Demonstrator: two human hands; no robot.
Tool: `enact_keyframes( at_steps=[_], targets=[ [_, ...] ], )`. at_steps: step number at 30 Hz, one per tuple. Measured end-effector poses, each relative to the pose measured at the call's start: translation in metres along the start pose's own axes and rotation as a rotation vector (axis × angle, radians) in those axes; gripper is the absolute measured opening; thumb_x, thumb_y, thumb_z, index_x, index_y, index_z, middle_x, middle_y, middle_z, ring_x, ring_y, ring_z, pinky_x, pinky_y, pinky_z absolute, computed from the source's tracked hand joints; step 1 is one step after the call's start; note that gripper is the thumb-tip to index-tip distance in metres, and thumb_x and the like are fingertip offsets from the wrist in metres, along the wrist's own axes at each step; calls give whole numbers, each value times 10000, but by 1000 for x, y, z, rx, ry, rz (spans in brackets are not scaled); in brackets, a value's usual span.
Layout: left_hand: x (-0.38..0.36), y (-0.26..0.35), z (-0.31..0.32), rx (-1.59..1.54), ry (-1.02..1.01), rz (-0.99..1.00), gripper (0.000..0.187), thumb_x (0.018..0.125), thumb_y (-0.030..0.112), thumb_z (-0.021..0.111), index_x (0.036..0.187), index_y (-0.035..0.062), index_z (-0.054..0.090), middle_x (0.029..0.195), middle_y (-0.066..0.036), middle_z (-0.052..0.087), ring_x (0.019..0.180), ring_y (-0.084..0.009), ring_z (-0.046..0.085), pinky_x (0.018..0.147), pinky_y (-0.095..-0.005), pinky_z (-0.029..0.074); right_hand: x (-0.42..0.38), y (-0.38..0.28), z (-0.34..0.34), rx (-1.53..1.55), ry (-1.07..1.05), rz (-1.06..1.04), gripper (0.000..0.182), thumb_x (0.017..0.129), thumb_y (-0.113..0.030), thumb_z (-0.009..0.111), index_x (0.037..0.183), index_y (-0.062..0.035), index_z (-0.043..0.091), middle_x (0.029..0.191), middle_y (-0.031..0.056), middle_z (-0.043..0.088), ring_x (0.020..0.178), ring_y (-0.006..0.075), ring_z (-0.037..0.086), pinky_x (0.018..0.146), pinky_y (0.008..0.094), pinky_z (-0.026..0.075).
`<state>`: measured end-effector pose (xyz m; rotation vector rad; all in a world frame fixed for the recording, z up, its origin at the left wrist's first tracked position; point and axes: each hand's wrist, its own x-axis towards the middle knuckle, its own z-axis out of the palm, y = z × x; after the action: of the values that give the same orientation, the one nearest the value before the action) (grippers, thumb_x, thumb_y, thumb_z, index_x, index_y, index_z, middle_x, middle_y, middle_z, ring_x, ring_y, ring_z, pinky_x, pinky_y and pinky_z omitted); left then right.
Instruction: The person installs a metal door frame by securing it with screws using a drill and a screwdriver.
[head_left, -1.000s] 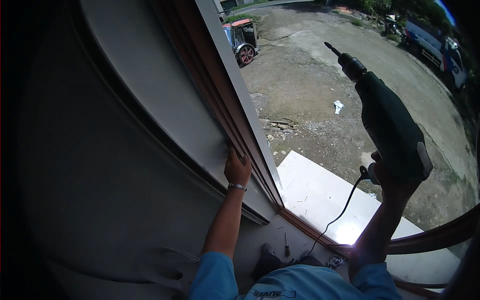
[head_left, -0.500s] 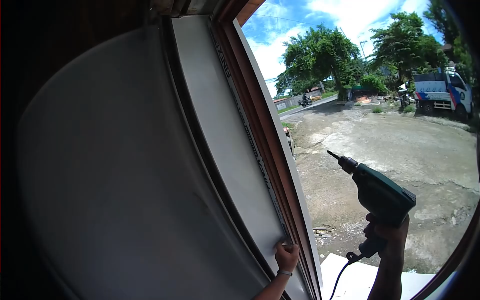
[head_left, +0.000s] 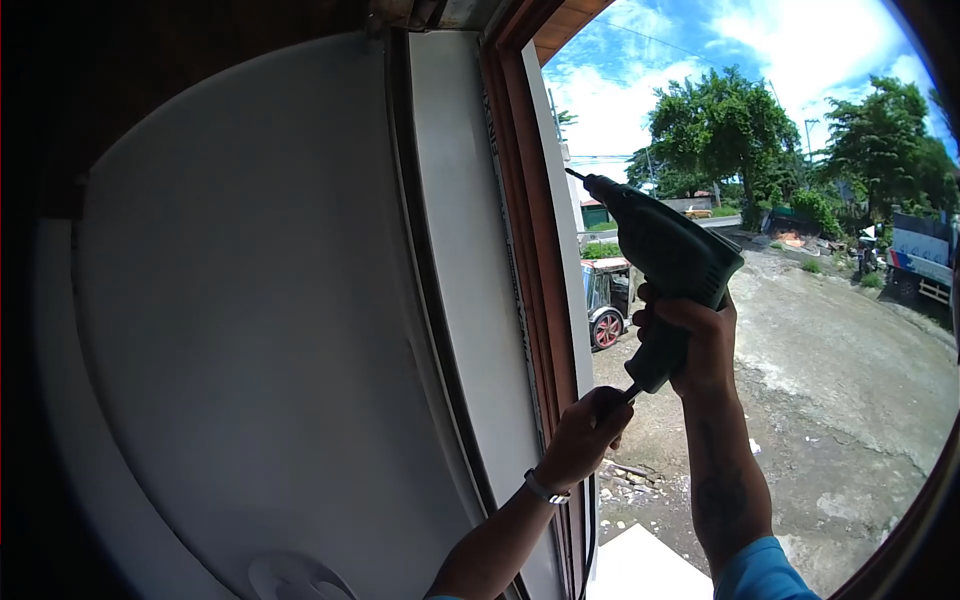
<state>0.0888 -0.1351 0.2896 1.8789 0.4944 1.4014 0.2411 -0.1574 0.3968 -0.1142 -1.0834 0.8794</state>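
Observation:
My right hand [head_left: 700,340] is wrapped round the handle of a dark green corded power drill [head_left: 672,250], raised in front of the opening. The drill tilts up and to the left, its thin bit close to the white outer edge of the brown frame [head_left: 545,240]. Just below the handle, my left hand [head_left: 588,432] is closed on the drill's power cord [head_left: 629,394] where it leaves the grip. The cord hangs down along the frame. A watch-like band circles my left wrist.
A pale panel [head_left: 250,300] fills the left side, with a dark strip and a grey strip [head_left: 455,200] beside the frame. A white board [head_left: 650,568] lies below. Outside are rough concrete ground [head_left: 820,400], a vehicle with a red wheel [head_left: 606,327], trees and a truck [head_left: 920,255].
My right hand has brought the drill up and left towards the frame. My left hand has left the frame's edge and taken hold of the cord. The view has turned left.

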Motion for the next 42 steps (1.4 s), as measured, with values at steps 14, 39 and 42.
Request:
enact_keyframes(
  at_steps=[14, 39, 42],
  targets=[
    [115, 61, -125, 910, 446, 426, 310, 835, 300, 680, 939, 8, 677, 963, -150, 673, 951, -283, 639, 859, -377, 495, 77, -4, 10, 204, -218, 41, 273, 803, -143, 609, 1025, 13, 588, 854, 103, 647, 698, 170, 613, 598, 268, 507],
    [199, 56, -173, 1617, 666, 427, 589, 632, 307, 641, 1178, 88, 640, 1538, -151, 238, 1428, -457, 9, 987, -779, -29, 161, -5, 86, -291, -151, -47, 363, 730, -56, 652, 1066, -9, 523, 840, 102, 583, 670, 210, 614, 585, 349, 514],
    [195, 57, -174, 1637, 619, 376, 633, 628, 317, 651, 1216, 85, 609, 1544, -152, 215, 1427, -459, 3, 987, -776, -39, 160, -7, 88, -264, -144, -63, 401, 711, -55, 666, 1083, -10, 526, 834, 106, 568, 667, 213, 609, 598, 384, 522]
  ],
)
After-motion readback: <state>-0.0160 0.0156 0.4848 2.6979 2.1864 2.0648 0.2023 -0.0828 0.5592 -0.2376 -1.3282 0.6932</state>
